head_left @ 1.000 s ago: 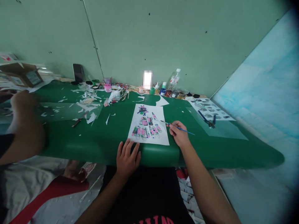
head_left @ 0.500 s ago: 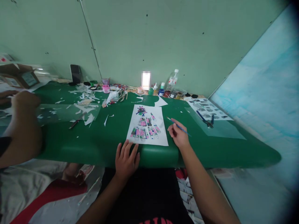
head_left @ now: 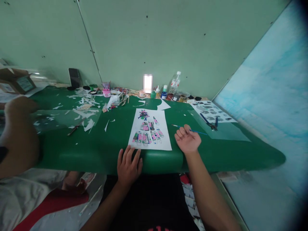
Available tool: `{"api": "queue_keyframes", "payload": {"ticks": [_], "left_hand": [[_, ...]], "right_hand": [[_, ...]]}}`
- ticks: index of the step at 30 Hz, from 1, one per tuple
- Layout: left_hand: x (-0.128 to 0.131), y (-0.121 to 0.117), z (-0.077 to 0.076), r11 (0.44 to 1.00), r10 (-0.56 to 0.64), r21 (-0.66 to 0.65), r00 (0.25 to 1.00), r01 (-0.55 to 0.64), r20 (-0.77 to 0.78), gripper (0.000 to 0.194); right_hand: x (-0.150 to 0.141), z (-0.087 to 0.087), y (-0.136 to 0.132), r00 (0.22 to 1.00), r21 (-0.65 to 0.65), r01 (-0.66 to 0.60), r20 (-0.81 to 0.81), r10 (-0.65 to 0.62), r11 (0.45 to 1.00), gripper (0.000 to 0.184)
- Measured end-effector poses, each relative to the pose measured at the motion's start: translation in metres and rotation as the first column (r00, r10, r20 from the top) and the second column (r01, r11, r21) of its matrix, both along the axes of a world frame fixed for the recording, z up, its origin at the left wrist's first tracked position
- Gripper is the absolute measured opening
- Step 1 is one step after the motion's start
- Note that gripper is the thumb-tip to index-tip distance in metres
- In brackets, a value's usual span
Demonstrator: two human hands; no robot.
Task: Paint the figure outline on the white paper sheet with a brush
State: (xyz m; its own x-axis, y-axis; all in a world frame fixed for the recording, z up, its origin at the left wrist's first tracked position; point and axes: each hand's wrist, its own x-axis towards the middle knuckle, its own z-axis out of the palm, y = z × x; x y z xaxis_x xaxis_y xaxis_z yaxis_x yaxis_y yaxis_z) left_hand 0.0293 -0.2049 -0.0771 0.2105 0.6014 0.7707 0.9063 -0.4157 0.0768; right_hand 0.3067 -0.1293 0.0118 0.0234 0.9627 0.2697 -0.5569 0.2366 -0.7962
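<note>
A white sheet (head_left: 166, 128) lies in front of me, printed with a small figure and several separate shapes coloured pink, green and blue. My left hand (head_left: 128, 165) rests open at its lower left edge, fingers spread and fingertips touching the paper. Just right of the sheet, my right hand (head_left: 188, 138) is turned over with its fingers curled. A thin blue paintbrush (head_left: 198, 132) runs through the fingers, its tip pointing left toward the sheet. The fingers partly hide the middle of the handle.
Paint jars (head_left: 164, 95) and a plastic bottle (head_left: 175, 82) line the wall. Pliers (head_left: 209, 123) lie at right by a sheet of grey shapes (head_left: 214, 112). Paper scraps (head_left: 84, 112) litter the left of the green tabletop (head_left: 96, 150). Another person's arm (head_left: 20, 138) rests far left.
My right hand has rolled over so its curled fingers face up, and the paintbrush has swung flatter and shifted right. My left hand stays at the sheet's edge. The view has shifted slightly.
</note>
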Motion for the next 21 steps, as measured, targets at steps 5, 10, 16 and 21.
{"api": "queue_keyframes", "payload": {"ticks": [5, 10, 16, 21], "left_hand": [[0.0006, 0.0003, -0.0002, 1.0, -0.005, 0.005, 1.0, 0.005, 0.001, 0.036], [0.0007, -0.0003, -0.0024, 1.0, -0.003, 0.01, 1.0, 0.003, 0.0, 0.038], [0.0008, 0.0005, -0.0042, 1.0, 0.007, 0.002, 1.0, -0.007, 0.01, 0.038], [0.001, 0.0007, -0.0024, 1.0, 0.001, 0.002, 1.0, -0.001, 0.008, 0.038]], "right_hand": [[-0.0014, 0.0025, -0.0011, 0.999, -0.03, -0.035, 0.011, 0.036, 0.999, 0.038], [-0.001, 0.0034, -0.0017, 0.999, -0.051, -0.044, -0.021, 0.043, 0.998, 0.041], [-0.0003, 0.0041, -0.0007, 0.999, -0.049, -0.037, 0.017, 0.038, 0.998, 0.045], [-0.0018, 0.0046, -0.0006, 0.998, -0.054, -0.054, 0.015, 0.055, 0.997, 0.044]]}}
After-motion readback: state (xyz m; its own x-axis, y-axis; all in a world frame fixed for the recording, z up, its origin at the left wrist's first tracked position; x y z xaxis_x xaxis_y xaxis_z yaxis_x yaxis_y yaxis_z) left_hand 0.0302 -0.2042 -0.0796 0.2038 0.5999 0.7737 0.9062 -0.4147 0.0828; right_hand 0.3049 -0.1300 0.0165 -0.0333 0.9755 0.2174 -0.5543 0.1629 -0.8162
